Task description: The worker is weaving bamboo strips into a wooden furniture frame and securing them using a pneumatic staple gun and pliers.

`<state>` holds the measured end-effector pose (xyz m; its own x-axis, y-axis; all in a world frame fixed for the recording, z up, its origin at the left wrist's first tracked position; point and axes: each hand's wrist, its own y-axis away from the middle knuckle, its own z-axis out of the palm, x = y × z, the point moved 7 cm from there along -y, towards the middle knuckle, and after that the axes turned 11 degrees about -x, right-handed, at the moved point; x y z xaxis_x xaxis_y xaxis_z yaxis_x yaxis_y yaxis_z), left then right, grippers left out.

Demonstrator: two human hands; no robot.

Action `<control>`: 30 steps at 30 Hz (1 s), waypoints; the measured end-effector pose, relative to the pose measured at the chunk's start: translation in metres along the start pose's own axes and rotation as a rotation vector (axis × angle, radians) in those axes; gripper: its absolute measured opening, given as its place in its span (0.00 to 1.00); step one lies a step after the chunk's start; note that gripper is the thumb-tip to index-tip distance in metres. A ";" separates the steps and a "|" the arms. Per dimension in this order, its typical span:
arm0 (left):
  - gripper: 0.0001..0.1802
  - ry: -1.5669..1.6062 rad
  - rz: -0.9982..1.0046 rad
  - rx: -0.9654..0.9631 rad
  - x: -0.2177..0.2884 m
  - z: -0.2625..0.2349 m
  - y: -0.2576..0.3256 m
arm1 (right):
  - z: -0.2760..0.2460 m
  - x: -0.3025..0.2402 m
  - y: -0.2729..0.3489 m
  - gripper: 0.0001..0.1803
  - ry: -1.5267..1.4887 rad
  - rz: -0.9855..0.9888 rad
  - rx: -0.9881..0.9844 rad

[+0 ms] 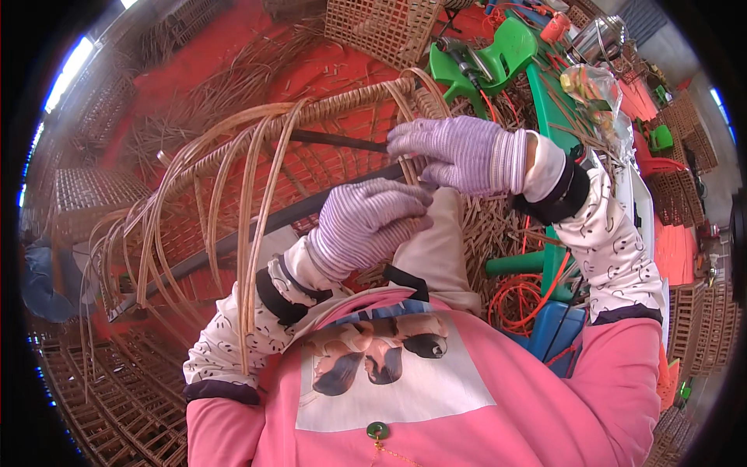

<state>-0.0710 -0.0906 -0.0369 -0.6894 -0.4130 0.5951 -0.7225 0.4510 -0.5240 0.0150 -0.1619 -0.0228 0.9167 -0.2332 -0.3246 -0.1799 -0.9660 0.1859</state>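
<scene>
In front of me lies a rattan-wrapped frame (334, 103) with a dark flat bar (292, 214) along its near side. Long tan rattan strips (258, 194) loop over the frame and hang loose toward my left arm. My right hand (463, 152), in a striped purple glove, is closed at the frame's right corner, with its fingers bent around short strips (408, 170) there. Just below and left of it, my left hand (367, 226), gloved alike, has its fingers curled in. Its fingertips point toward the same corner, and whatever they pinch is hidden.
A green chair (506, 58) holding a power tool (467, 62) stands beyond my right hand. Orange cord (513, 307) coils beside a blue box (556, 336). A clear plastic bag (599, 93) sits at upper right. Woven baskets (381, 31) and cut strips lie around the red floor.
</scene>
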 end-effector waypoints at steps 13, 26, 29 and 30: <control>0.08 -0.397 0.081 -0.008 0.010 0.025 0.006 | 0.005 0.003 -0.013 0.28 0.087 0.099 -0.399; 0.10 -0.306 0.076 -0.023 0.008 0.020 0.009 | -0.008 0.015 0.005 0.32 -0.537 -0.002 -0.183; 0.10 -0.301 0.013 -0.015 0.008 0.026 0.005 | -0.007 0.015 0.000 0.27 -0.300 0.088 -0.252; 0.10 -0.296 0.007 -0.011 0.009 0.028 0.003 | -0.005 0.013 -0.005 0.27 -0.301 0.083 -0.255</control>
<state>-0.0808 -0.1150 -0.0506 -0.6807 -0.6221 0.3869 -0.7182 0.4628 -0.5196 0.0294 -0.1596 -0.0228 0.7504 -0.3685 -0.5488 -0.1202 -0.8924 0.4349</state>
